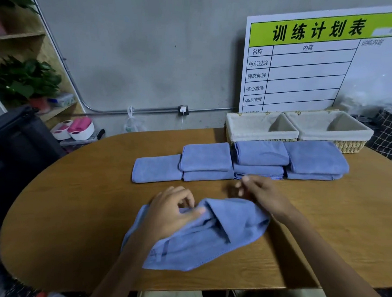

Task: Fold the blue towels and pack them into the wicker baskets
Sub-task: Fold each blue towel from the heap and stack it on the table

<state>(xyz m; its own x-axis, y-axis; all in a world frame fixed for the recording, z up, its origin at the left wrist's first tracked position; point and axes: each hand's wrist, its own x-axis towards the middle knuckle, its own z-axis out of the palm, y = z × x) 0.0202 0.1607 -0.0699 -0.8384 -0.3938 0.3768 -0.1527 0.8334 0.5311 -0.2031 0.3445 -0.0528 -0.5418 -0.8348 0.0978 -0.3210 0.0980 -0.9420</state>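
Observation:
A rumpled blue towel (199, 235) lies on the wooden table (72, 209) in front of me. My left hand (170, 212) rests on its left part, fingers pinching a fold near the top edge. My right hand (258, 194) hovers just beyond the towel's upper right corner, fingers loosely curled, holding nothing I can see. Behind them, several folded blue towels (207, 160) sit in a row, some stacked. Two lined wicker baskets, one on the left (246, 133) and one on the right (356, 144), stand at the back right with no towels in them.
A white board with a green header (321, 64) leans on the wall behind the baskets. A dark checked bag (391, 135) is at the far right. A black case (14, 141) and shelves with plants (22, 78) stand to the left.

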